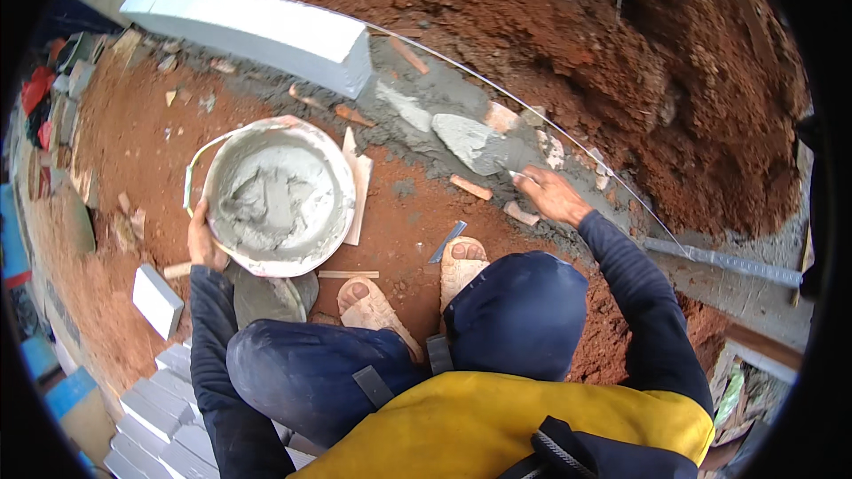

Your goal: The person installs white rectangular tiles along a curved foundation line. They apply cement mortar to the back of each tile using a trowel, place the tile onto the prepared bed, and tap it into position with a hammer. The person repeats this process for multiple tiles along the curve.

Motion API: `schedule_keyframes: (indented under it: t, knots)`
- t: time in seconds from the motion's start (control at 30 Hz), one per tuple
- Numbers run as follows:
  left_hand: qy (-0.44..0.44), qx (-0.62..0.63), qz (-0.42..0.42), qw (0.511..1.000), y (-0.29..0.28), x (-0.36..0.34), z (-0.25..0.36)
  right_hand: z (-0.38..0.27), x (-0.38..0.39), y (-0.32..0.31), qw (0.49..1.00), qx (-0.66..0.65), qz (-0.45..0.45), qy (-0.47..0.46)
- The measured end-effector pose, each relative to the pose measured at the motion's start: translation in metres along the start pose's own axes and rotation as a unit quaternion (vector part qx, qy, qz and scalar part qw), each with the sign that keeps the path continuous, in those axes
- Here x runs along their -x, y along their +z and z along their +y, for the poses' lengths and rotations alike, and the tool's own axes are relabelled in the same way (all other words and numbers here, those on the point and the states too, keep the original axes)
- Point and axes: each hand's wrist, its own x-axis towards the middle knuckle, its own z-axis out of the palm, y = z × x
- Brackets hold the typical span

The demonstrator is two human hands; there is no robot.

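My right hand [552, 195] is closed round the handle of a trowel [469, 144]. Grey wet mortar covers its blade, which lies low over the mortar strip [404, 106] along the foot of the soil bank. At the left stands a round bucket [342, 146] with a mortar-smeared rim, part filled with grey mortar [280, 200]. My left hand [205, 238] grips the bucket's near left side, its fingertips partly hidden by the wall. Beyond the bucket, a row of pale blocks [257, 35] sits on the strip, its right end facing the trowel.
A taut string [479, 75] runs along the blocks and strip to a grey bar [728, 263] at right. Red soil [692, 124] rises behind. Brick pieces [470, 187] lie near the strip. One loose block [158, 302] and stacked blocks [160, 408] are at lower left.
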Motion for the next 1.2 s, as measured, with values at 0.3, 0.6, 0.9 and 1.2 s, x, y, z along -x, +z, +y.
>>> schedule_keyframes:
  t: [0.3,0.6,0.9,1.2]
  knots:
    - [0.065,-0.031,0.027,0.997,0.067,0.028,-0.004,-0.197,-0.062,0.004,0.951,0.15,-0.093,-0.253]
    - [0.058,-0.01,0.058,0.997,0.102,0.052,-0.011,-0.249,-0.08,0.041,0.893,0.042,-0.39,-0.222]
    - [0.049,0.009,-0.117,0.992,0.082,0.04,-0.003,-0.135,-0.056,0.066,0.903,-0.188,-0.38,-0.074]
    - [0.027,-0.046,-0.013,0.998,0.016,0.012,0.012,0.038,0.053,0.02,0.996,0.055,0.062,0.026]
